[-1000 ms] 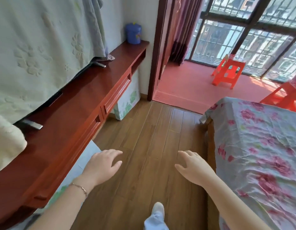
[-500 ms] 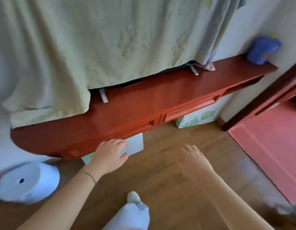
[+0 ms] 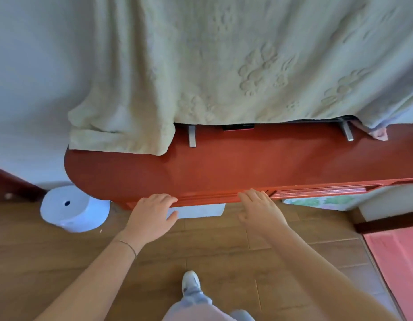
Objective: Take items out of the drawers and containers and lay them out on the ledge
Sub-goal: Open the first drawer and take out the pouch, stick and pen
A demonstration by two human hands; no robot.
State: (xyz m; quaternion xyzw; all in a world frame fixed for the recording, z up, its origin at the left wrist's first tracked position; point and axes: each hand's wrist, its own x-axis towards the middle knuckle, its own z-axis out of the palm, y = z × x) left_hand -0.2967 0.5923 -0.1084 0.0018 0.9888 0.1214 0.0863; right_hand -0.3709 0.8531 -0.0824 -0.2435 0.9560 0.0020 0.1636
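Note:
A long red-brown wooden ledge (image 3: pixel 224 167) runs along the wall, with closed drawers in its front edge: one (image 3: pixel 207 196) between my hands, another (image 3: pixel 321 192) to the right. My left hand (image 3: pixel 152 216) hovers at the left drawer's front, fingers spread, fingertips at its lower edge, holding nothing. My right hand (image 3: pixel 261 210) is at the same drawer's right end, fingers apart and empty. A white box (image 3: pixel 200 210) and a floral box (image 3: pixel 316 202) stand on the floor under the ledge, mostly hidden by it.
A pale green blanket (image 3: pixel 224 66) drapes over a screen standing on the ledge, its metal feet (image 3: pixel 192 136) showing. A white paper roll (image 3: pixel 73 208) sits on the wooden floor at the left. My shoe (image 3: pixel 190 282) is below; pink flooring (image 3: pixel 397 262) at right.
The view has swung from the room to face the ledge straight on. Both hands have moved forward and now reach the left drawer's front edge.

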